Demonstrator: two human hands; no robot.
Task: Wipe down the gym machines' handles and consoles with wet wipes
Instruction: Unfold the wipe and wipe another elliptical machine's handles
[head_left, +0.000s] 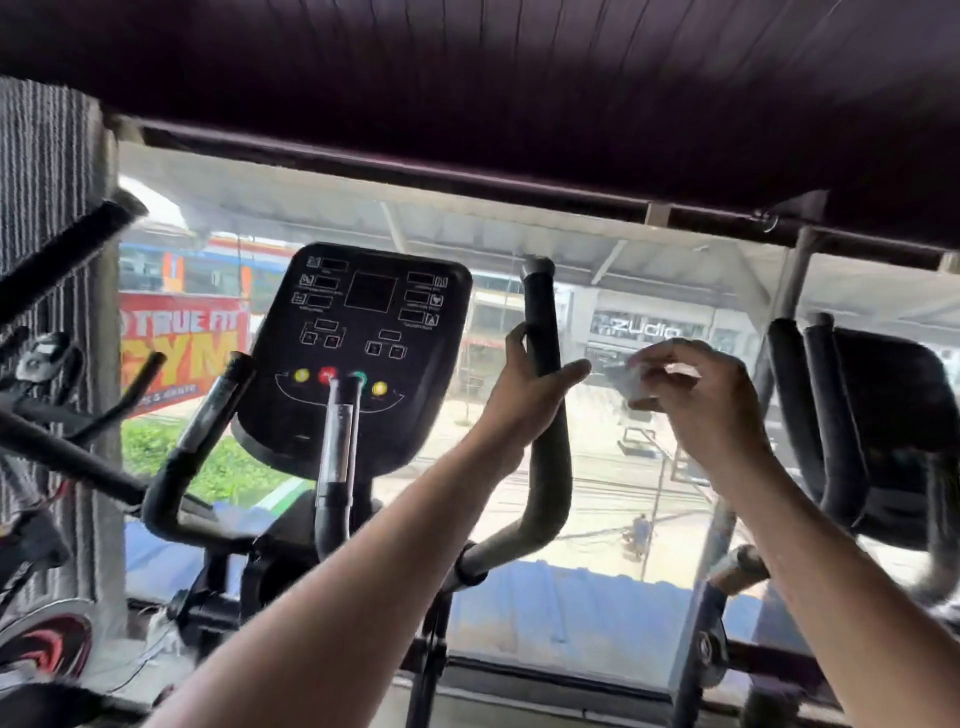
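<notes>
An elliptical machine faces me, its black console (358, 348) with coloured buttons in the middle. Its right upright handle (540, 306) is black with a grey cap. My left hand (524, 389) grips that handle partway up, thumb on the right side. Just to the right, my right hand (696, 400) is raised with curled fingers pinching a crumpled white wet wipe (644, 379), apart from the handle. The machine's left handle (208, 415) and a chrome centre grip (337, 441) stand below the console.
A second machine's black padded handles (800, 415) and console back (893, 395) stand at the right. Another bike's bars (62, 244) reach in from the left beside a grey wall. A large window (623, 493) lies straight ahead, under a low dark ceiling.
</notes>
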